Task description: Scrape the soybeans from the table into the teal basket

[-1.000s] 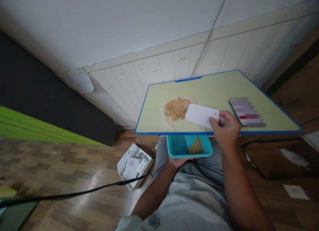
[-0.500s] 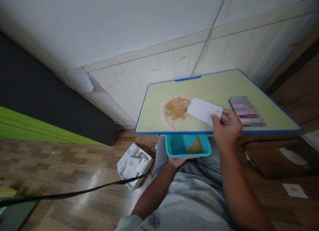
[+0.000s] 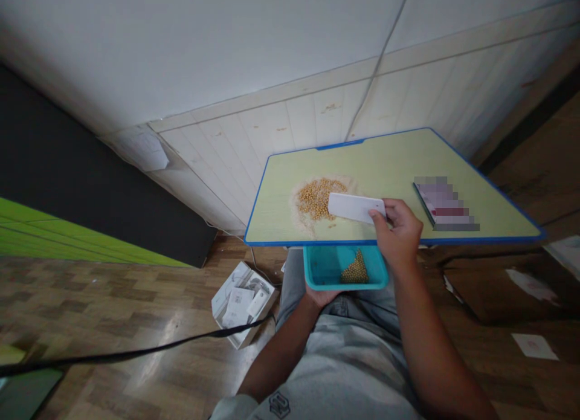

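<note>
My right hand [image 3: 400,234] pinches a white card [image 3: 356,206] by its right end, thumb on the near face. The card's left end is at the right side of a pile of yellow soybeans [image 3: 312,201], with fine pale grains around and among them. The pile lies on a pale green tabletop [image 3: 385,160] with a blue rim. Below the table's near edge, my left hand [image 3: 321,297] grips a turquoise plastic tub [image 3: 324,266] from underneath; its fingers are mostly hidden. Greenish-yellow beans [image 3: 356,269] sit in the tub's right part.
A phone-like flat object [image 3: 444,208], partly pixelated, lies on the table's right side. On the wooden floor stands an open white box [image 3: 242,305] with papers and a cable. A dark strap [image 3: 181,344] crosses at lower left. A cardboard box [image 3: 489,287] is at right.
My right hand has moved left and slightly down with the card, which now looks narrower and reaches further over the pile's right side. The tub has shifted slightly right and down.
</note>
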Motion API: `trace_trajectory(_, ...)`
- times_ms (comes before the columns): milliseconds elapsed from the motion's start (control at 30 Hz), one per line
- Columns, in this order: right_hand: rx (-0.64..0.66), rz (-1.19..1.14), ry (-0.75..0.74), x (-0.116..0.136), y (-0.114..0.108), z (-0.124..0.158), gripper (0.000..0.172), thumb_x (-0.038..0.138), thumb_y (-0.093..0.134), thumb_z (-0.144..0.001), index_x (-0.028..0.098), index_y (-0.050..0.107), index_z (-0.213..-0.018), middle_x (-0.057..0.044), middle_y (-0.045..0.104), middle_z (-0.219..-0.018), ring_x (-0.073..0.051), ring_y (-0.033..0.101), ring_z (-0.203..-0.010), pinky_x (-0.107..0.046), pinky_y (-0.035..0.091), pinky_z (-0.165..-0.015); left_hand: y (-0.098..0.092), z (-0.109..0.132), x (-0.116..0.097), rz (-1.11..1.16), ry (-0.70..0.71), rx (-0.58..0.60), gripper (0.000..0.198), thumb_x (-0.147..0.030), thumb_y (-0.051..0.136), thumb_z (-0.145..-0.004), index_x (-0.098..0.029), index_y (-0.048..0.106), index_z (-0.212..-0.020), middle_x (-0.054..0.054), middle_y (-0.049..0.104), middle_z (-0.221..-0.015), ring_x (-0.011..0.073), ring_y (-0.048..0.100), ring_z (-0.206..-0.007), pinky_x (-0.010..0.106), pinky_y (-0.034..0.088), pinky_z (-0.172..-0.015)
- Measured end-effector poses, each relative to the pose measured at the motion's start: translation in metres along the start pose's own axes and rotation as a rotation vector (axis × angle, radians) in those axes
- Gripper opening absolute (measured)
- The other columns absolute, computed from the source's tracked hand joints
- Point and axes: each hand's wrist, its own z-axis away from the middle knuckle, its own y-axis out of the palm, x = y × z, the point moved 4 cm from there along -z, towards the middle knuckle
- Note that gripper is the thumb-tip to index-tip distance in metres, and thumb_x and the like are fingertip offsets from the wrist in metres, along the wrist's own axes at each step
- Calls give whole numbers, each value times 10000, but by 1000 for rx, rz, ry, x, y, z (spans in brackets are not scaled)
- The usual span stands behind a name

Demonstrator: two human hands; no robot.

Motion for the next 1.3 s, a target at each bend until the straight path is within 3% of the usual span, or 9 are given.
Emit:
trace_trajectory(133,-20,-17,-19,2,4,-2,164,367,788,-893,248,756,-1001,-21,829,-877,-261,792,-811,-360,619,-758,6,5,-1,-38,-8,-2,804,-688,249,-1122,-229,870,-1345,100,813,-1536,428,700,-1500,694,253,-1473)
trace_trajectory(333,20,-34,-27,-1,11,-3,150,367,779,-910,250,750,-1000,-5,801,-848,-244,770,-789,-335,578,-729,14,9,-1,7,-9,43,792,-709,326,-1113,-194,827,-1448,148,782,-1577,463,654,-1552,750,267,-1443)
trace_trajectory(567,19,-82,-1,-2,8,-2,186,401,804,-911,254,738,-1005,-13,800,-875,-244,753,-795,-322,562,-702,16,10,-3,9,22,-11,725,-655,353,-1123,-199,821,-1437,154,743,-1634,448,610,-1606,728,372,-1400)
trace_trajectory(900,-3,-111,20,-5,5,-2,166,371,787,-907,255,729,-1010,-12,798,-888,-241,758,-819,-323,579,-731,13,5,-1,48,9,52,748,-686,388,-1116,-188,826,-1461,160,745,-1627,479,587,-1614,774,230,-1445)
trace_trajectory(1033,-4,-115,34,-5,4,-2,160,349,792,-888,252,741,-1005,-14,813,-891,-246,766,-823,-334,580,-745,15,7,-1,48,-1,18,734,-669,399,-1116,-173,837,-1434,181,766,-1593,490,598,-1603,785,245,-1437)
trace_trajectory(1300,26,-138,60,-5,5,-1,193,386,809,-870,251,737,-988,-12,816,-875,-236,749,-790,-314,557,-693,22,10,-4,18,8,37,728,-656,350,-1133,-199,834,-1427,124,754,-1624,419,599,-1625,687,281,-1459)
